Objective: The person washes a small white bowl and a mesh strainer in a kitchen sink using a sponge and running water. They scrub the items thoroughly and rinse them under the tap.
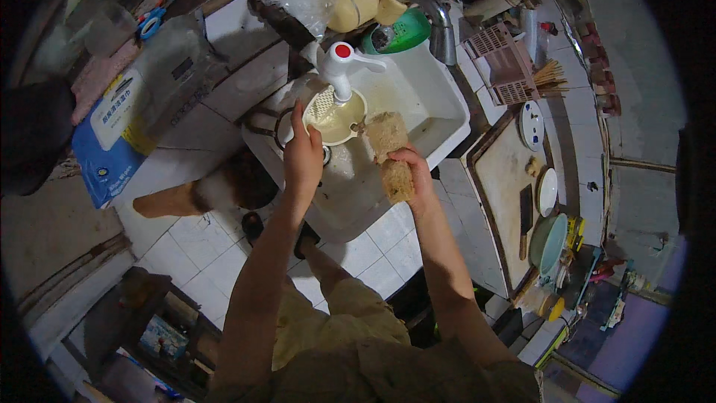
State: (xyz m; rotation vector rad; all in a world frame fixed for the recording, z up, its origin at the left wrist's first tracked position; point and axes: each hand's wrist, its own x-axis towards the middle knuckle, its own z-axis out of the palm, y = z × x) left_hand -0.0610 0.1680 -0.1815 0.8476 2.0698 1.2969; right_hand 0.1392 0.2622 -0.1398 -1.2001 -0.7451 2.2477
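Over the white sink basin [428, 129], my left hand [302, 159] grips the rim of a round, cream-coloured vessel [341, 123]. Its inner wall has a textured patch on one side. Directly above it is the spout of a white faucet [338, 73] with a red dot on top. My right hand [417, 173] is closed around the narrow middle of a tan loofah sponge [386, 134], just right of the vessel. Whether the sponge touches the vessel's rim is hard to tell. A dark-handled pot [284, 127] is partly hidden behind my left hand.
Behind the basin are a green scoop [411, 33], a cream-coloured appliance [352, 8] and a curved metal pipe [439, 22]. A pink plastic basket [498, 61] stands right, near a cutting board [486, 179] with a cleaver [526, 210]. A blue wipes pack [106, 162] lies left.
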